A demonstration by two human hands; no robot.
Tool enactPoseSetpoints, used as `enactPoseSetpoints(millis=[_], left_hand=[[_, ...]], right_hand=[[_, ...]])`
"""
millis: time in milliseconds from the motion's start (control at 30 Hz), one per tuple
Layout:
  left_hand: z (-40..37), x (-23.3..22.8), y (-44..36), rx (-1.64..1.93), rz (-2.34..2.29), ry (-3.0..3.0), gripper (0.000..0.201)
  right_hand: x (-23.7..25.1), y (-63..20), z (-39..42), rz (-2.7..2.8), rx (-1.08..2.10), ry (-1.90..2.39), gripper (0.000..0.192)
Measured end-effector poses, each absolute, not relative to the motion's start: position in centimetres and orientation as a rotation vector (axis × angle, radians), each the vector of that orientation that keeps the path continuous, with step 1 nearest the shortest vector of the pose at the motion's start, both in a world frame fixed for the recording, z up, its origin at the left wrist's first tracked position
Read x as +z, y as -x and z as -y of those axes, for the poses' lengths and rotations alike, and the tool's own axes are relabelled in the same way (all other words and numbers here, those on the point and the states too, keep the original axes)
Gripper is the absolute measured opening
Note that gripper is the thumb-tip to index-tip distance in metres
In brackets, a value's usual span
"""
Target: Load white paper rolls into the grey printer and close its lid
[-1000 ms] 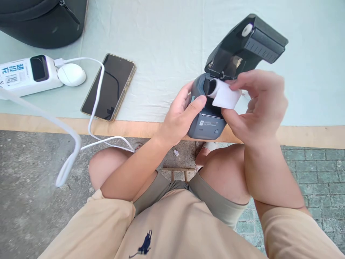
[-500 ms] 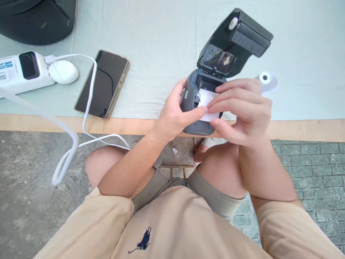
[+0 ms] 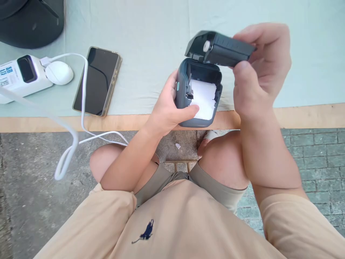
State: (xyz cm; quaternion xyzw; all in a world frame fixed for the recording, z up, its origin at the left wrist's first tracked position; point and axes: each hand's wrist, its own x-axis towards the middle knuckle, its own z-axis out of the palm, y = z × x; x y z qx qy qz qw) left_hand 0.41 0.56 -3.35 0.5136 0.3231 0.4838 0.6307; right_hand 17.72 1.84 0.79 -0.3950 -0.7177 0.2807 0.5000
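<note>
A dark portable label printer [image 3: 183, 82] is held over the table's front edge, its lid raised. White paper [image 3: 203, 97] lies inside the body and reaches over its front lip. My left hand [image 3: 171, 106] wraps the printer's left side, the thumb pressing on the paper. Fingers and thumb of my right hand [image 3: 262, 64] pinch the outer end of the printer lid [image 3: 229, 48], which leans part-way over the body. A white roller end shows on the lid's left.
Left on the cloth-covered table [image 3: 151, 43] lie a phone [image 3: 98, 81], a white power strip [image 3: 29, 77] with a round white plug-in piece [image 3: 59, 72], and a black object [image 3: 31, 25]. A white cable [image 3: 84, 86] crosses the phone and hangs over the wooden edge [image 3: 124, 123].
My right hand has left the paper, moved up and taken hold of the lid. The lid has swung down part-way toward the body. My left thumb still presses the paper.
</note>
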Motion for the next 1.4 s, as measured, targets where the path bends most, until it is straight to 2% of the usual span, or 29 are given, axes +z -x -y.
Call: enactPoseSetpoints(millis=[133, 400, 600, 667, 733, 800, 900, 1267, 1400], left_hand=[[-0.7, -3.7, -0.3, 1.101, -0.721, -1.154, 0.07], [-0.7, -3.2, 0.0, 1.057, -0.699, -1.152, 0.071], [-0.9, -3.3, 0.0, 1.064, -0.678, -1.157, 0.081], [-0.8, -3.1, 0.0, 1.057, -0.647, -1.156, 0.084], [-0.7, -2.7, 0.1, 1.052, -0.598, -1.139, 0.078], [-0.5, -2.4, 0.0, 1.052, -0.595, -1.117, 0.063], [-0.3, -2.3, -0.3, 1.082, -0.654, -1.104, 0.049], [-0.2, -2.4, -0.2, 1.045, -0.692, -1.145, 0.053], [-0.4, -2.5, -0.2, 1.043, -0.66, -1.134, 0.047]], right_hand=[[0.5, -18.7, -2.1, 1.813, 0.648, 0.82, 0.025], [0.2, -19.6, -1.4, 2.002, 0.608, 0.88, 0.021], [0.5, -19.4, -1.0, 1.884, 0.727, 0.941, 0.026], [0.6, -19.0, -0.8, 1.792, 0.866, 0.996, 0.031], [0.8, -18.6, -0.6, 1.754, 1.076, 1.001, 0.039], [0.8, -18.2, -0.4, 1.759, 1.251, 0.955, 0.047], [0.6, -17.8, -0.3, 1.749, 1.351, 0.909, 0.052], [-0.3, -17.6, -0.2, 1.76, 1.255, 0.956, 0.056], [-0.3, -17.6, -0.2, 1.762, 1.22, 0.953, 0.054]])
